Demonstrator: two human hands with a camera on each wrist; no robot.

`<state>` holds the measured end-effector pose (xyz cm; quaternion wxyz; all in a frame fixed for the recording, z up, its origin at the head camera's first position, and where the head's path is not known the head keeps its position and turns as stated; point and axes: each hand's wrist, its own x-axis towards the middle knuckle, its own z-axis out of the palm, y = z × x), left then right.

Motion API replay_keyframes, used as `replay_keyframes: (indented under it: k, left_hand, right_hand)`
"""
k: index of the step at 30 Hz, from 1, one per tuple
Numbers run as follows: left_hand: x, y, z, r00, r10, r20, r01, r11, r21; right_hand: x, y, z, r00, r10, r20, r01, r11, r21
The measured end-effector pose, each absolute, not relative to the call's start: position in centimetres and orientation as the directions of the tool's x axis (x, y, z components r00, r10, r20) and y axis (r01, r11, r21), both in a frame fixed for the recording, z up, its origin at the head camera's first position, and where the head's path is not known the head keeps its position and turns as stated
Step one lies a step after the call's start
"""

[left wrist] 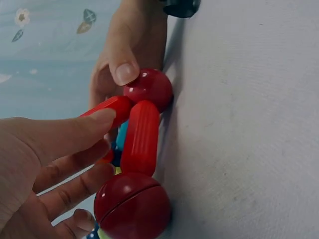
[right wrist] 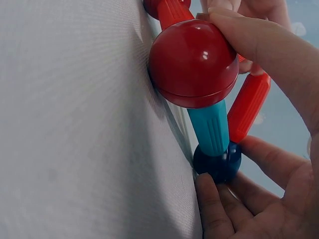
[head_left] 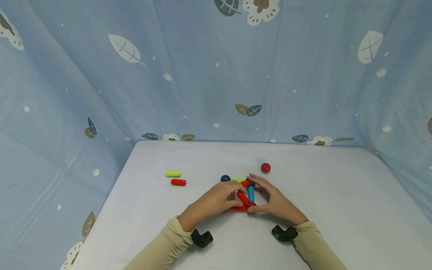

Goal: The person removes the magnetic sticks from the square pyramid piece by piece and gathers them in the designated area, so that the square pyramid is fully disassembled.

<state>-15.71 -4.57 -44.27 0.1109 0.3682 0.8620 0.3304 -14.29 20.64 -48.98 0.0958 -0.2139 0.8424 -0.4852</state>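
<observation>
A small frame of magnetic rods and balls (head_left: 243,198) stands on the white table (head_left: 337,210) between both hands. My left hand (head_left: 240,194) holds it from the left, its index finger (left wrist: 84,130) lying on a slanted red rod (left wrist: 108,110). A flat red rod (left wrist: 141,137) joins two red balls (left wrist: 132,206). My right hand (head_left: 254,194) grips the right side: its thumb (right wrist: 249,35) presses a red ball (right wrist: 193,62), and its fingers (right wrist: 212,209) touch the dark blue ball (right wrist: 217,162) at the end of a blue rod (right wrist: 212,127).
Loose pieces lie on the table: a yellow-green rod (head_left: 173,174) and a red rod (head_left: 178,182) to the left, a dark blue ball (head_left: 225,178) behind the left hand, a red ball (head_left: 265,167) at the back right. Blue leaf-print cloth (head_left: 216,75) walls three sides.
</observation>
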Motion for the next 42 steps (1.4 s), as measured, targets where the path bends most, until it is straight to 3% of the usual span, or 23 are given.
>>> replay_keyframes:
  k: [9,21,33,42]
  left_hand:
    - [-15.6,-4.4,-44.4,-0.726,0.687,0.020,0.538,0.549,0.639]
    - [-15.3,-4.0,-44.6,-0.712,0.702,0.031,0.578,0.561,0.593]
    - [-15.4,-4.1,-44.8,-0.722,0.692,0.018,0.513,0.518,0.685]
    - [-16.2,-5.1,-44.3,-0.791,0.611,0.026,0.378,0.456,0.806]
  right_hand:
    - [-14.3,20.6,-49.0,-0.892,-0.450,0.043,-0.264,0.441,-0.858]
    - [-14.2,20.6,-49.1,-0.894,-0.446,0.038,-0.256,0.440,-0.861]
    - [-14.3,20.5,-48.9,-0.891,-0.453,0.044,-0.264,0.435,-0.861]
    - [-14.3,20.6,-49.1,-0.890,-0.455,0.044,-0.267,0.441,-0.857]
